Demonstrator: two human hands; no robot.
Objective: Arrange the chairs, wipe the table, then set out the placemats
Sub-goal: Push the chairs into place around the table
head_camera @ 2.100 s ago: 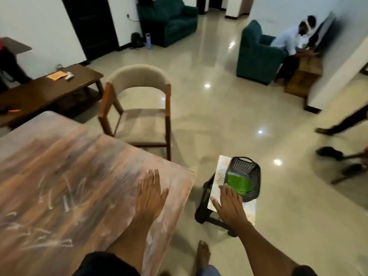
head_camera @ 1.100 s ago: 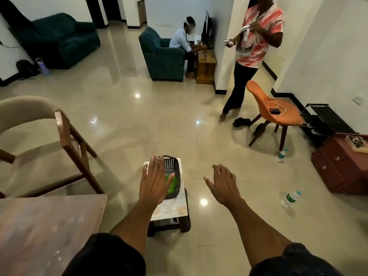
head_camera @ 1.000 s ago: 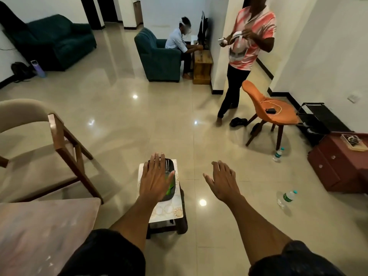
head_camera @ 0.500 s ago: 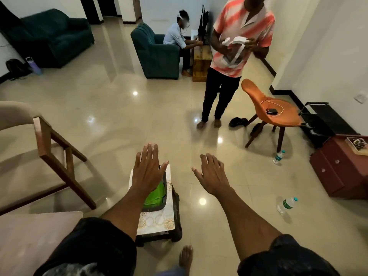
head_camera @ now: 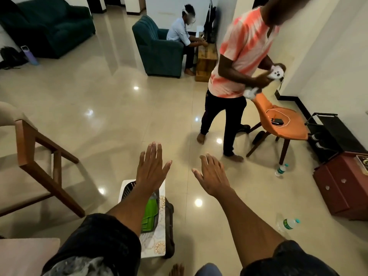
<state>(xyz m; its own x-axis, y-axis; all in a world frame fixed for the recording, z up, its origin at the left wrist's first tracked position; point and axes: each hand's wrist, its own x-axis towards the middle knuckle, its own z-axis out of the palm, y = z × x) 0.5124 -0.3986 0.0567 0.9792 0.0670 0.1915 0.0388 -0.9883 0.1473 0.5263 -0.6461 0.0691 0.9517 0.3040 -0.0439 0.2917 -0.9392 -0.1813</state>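
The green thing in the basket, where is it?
In the head view, the green thing lies in the dark basket on the low stool, at bottom centre, just beneath the left forearm and right of the wooden chair.

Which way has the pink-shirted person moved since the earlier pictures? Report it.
Yes: the pink-shirted person has stepped right, closer to the orange chair.

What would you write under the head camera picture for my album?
Both open hands, left hand and right hand, reach over a shiny floor above a small stool holding a dark basket.
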